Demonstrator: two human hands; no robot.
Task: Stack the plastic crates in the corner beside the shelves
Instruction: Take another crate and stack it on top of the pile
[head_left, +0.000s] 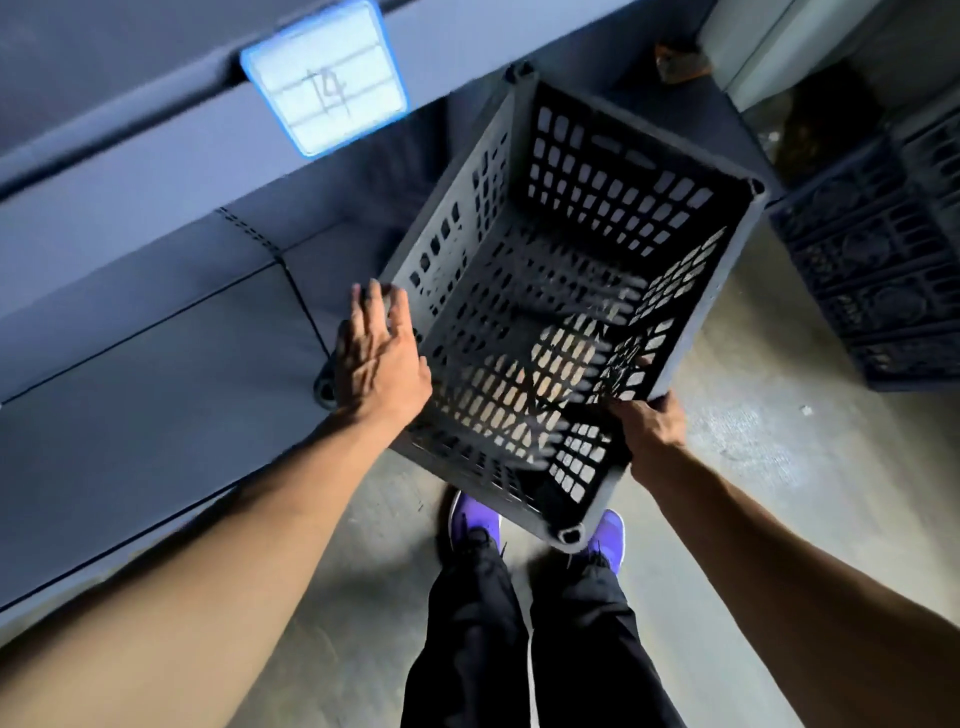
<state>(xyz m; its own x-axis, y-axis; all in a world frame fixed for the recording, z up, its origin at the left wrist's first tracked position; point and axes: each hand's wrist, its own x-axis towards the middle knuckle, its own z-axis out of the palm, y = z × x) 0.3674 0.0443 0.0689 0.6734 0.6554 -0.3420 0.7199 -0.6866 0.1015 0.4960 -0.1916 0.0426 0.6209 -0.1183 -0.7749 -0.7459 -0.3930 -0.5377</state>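
Both hands are on a grey perforated crate, which is off the floor and tipped so that its open top faces up toward the person. Right hand is closed around the rim at the near right side, fingers curled over the edge and gripping it. Left hand is spread wide, palm flat against the outside of the crate's left wall, fingers pointing away from the body; it presses rather than grips. Motion blur smears the crate's lattice floor, so whether anything lies inside it is hard to tell, though it looks empty.

To the person's left runs a dark blue shelf, and on the beam above it sits a white label with a blue border and "14" written by hand. The crate hangs just beside the shelf's edge, above the concrete floor. Farther off on the right, a dark blue crate stands on the floor, well apart from the grey one. Below the crate's near corner, a pair of purple shoes and black trousers show.
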